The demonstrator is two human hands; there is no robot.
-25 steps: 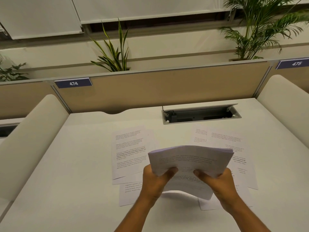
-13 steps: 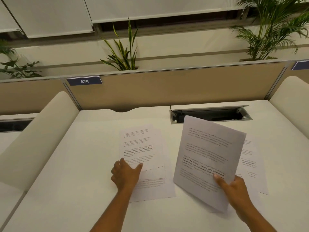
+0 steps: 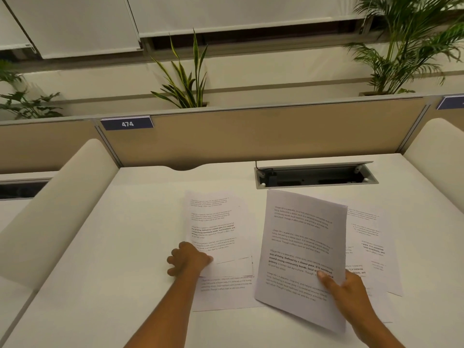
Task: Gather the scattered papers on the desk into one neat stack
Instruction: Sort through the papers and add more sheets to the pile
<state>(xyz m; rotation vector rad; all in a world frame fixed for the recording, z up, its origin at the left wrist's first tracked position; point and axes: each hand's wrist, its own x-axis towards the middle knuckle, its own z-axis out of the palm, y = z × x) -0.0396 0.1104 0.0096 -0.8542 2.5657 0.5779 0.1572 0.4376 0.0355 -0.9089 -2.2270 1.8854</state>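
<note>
White table (image 3: 120, 259) carries 2 loose groups of printed sheets: the left pile (image 3: 216, 229), fanned and overlapping, and the right sheets (image 3: 366, 247), partly hidden behind the held bundle (image 3: 301, 252). To do this step well, I judge the left hand (image 3: 188, 257) should slide its pile together first, squaring the edges, then lift it whole — not sheet by sheet — onto the bundle. That hand lies knuckles-up at the pile's near-left corner, its grip closing on the edge, thumb on top. The right hand (image 3: 347, 290) pinches the bundle's lower right corner, tilted up off the table.
</note>
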